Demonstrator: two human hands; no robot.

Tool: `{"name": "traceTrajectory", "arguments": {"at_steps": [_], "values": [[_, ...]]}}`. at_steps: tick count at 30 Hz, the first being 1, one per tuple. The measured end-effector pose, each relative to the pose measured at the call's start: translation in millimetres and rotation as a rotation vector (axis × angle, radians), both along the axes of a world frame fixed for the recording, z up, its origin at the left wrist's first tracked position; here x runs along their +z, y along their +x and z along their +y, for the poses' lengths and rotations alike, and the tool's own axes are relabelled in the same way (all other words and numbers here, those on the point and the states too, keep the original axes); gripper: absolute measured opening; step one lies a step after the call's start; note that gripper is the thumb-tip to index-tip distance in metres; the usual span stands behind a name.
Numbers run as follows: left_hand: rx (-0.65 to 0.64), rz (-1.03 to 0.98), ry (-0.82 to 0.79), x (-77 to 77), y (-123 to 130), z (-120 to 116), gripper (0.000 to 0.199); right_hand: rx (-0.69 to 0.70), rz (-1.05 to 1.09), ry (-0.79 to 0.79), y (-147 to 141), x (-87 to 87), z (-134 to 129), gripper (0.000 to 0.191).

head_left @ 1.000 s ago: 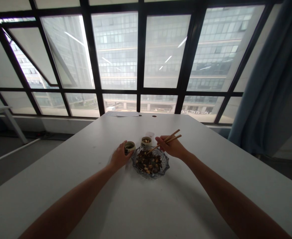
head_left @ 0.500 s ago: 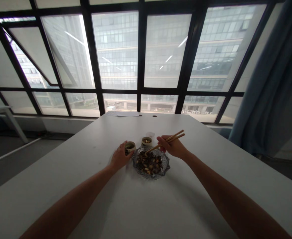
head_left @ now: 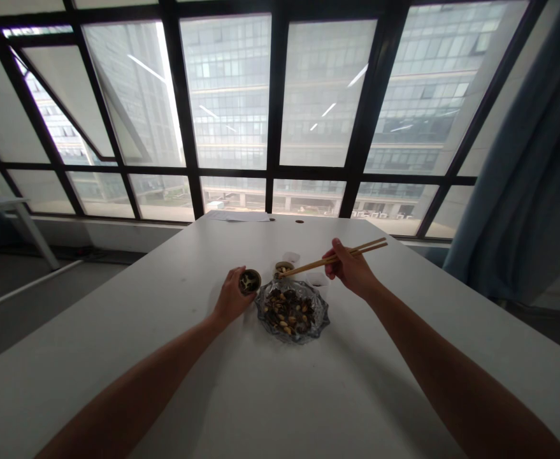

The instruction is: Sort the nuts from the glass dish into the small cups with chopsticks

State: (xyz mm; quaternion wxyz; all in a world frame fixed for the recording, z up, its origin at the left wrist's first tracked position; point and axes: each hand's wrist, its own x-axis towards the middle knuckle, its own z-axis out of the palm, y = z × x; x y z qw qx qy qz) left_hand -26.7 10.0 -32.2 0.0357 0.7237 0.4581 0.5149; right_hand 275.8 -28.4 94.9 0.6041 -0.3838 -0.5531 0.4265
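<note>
My left hand [head_left: 232, 293] is wrapped round a small cup [head_left: 250, 282], tilted so that its dark inside with pale pieces shows. In my right hand [head_left: 349, 268] is a pair of wooden chopsticks [head_left: 315, 262]. Their tips are by a second small cup [head_left: 284, 269] holding pale pieces; a small dark bit seems to be at the tips, too small to name. Nearest to me sits a scalloped glass bowl [head_left: 324, 320], filled with dark flakes and pale nut-like pieces.
Small clear containers [head_left: 318, 279] stand behind the bowl, partly near my right hand. Papers [head_left: 236, 216] lie at the far edge of the white table [head_left: 260, 395]. Windows rise beyond, and a blue curtain [head_left: 494, 178] hangs on the right.
The chopstick tips have lifted from the bowl to the second cup, and my right hand has moved right and slightly up. The cup in my left hand has tilted towards me.
</note>
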Motion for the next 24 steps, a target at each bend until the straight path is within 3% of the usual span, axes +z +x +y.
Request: {"name": "traceTrajectory", "arguments": {"at_steps": [6,11,14,24], "values": [[-0.011,-0.021,0.009,1.0,0,-1,0.063,-0.087,-0.113,0.022,5,4.2,-2,0.069],[0.049,-0.164,-0.125,-1.6,-5,4,0.07,-0.303,-0.628,0.232,21,19.2,-19,0.072],[0.085,-0.227,-0.193,-2.0,-6,7,0.072,-0.325,-0.824,0.295,29,28.6,-27,0.075],[0.096,-0.241,-0.23,1.9,-6,3,0.074,-0.315,-1.001,0.217,37,32.3,-23,0.08]]}}
